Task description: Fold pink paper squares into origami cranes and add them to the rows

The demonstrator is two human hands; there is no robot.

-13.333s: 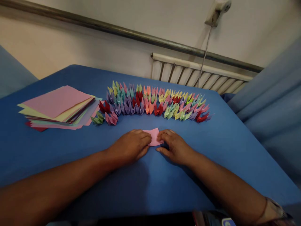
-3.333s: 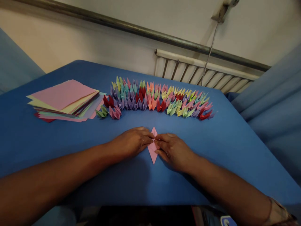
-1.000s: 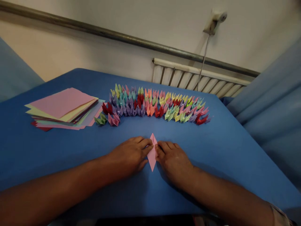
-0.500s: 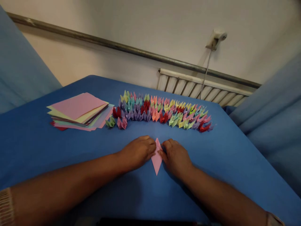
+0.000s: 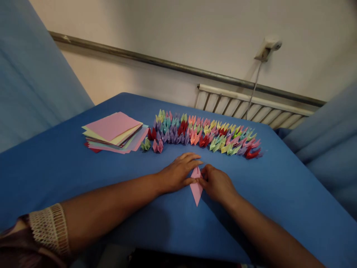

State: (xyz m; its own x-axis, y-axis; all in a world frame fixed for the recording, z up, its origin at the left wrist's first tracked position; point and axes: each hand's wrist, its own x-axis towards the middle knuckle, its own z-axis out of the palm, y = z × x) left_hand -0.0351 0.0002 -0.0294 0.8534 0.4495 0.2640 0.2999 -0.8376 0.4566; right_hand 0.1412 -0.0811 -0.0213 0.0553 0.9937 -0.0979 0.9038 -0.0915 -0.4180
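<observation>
A pink paper (image 5: 196, 194) folded into a narrow diamond lies on the blue-covered table, a slit running down its upper half. My left hand (image 5: 178, 173) is at its left, fingers stretched out above the upper tip and thumb touching the paper's middle. On the other side, my right hand (image 5: 219, 185) has its fingers curled and pinches the paper's right edge between thumb and fingers. Beyond both hands stand rows of folded paper cranes (image 5: 195, 137) in many colours.
A stack of coloured paper sheets (image 5: 114, 124), pink on top, lies at the left of the blue table (image 5: 134, 163). Behind the table are a radiator (image 5: 231, 105), a metal rail (image 5: 167, 66) and a socket with a cord (image 5: 263, 52). Blue curtains (image 5: 36, 67) hang at both sides.
The view has shifted, so the scene sits further right. My left fingers have stretched out over the paper's upper tip; my right hand stays at its right edge.
</observation>
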